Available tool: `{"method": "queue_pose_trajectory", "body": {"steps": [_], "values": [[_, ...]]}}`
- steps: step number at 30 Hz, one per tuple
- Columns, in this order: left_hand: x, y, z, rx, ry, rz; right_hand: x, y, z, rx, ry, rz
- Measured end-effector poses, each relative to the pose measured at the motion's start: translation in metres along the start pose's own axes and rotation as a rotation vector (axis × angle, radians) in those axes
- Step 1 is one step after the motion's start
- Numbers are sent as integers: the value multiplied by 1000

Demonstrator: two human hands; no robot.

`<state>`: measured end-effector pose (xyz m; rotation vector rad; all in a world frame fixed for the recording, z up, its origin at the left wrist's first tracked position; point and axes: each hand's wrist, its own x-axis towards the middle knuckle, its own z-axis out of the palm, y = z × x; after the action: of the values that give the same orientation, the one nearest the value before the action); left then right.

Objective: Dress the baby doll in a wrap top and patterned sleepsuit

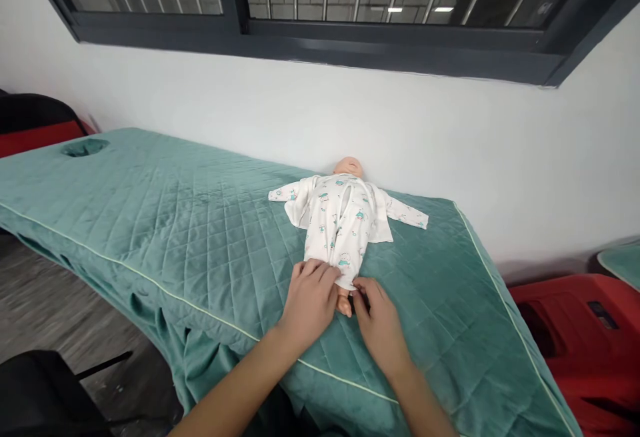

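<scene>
Currently, my right hand [379,320] pinches the trousers [350,250] at one hem, apparently to steady the cloth; my left hand [311,298] curls over the other leg, finger closure hidden. Just beyond both, the doll [337,207] lies on the bed [225,217], feet toward me, presumably for reach.

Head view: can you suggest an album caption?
Left fingers and right fingers at the trouser ends of a doll lying on green quilting.
</scene>
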<state>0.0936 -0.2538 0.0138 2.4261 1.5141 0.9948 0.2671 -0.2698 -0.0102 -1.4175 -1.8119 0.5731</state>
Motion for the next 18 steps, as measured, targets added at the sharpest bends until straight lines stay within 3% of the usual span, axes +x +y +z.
{"method": "queue_pose_trajectory", "body": {"steps": [5, 10, 14, 18], "values": [[-15, 6, -9, -134, 67, 90, -12, -6, -11, 114, 2, -131], [-27, 2, -16, -169, 25, 180, -16, -6, -28, 90, -123, -174], [-14, -34, -12, -205, 122, 135, 3, 8, -44, 66, -252, -156], [24, -82, 5, -168, 204, -77, 52, 33, -50, -168, -74, -150]]}}
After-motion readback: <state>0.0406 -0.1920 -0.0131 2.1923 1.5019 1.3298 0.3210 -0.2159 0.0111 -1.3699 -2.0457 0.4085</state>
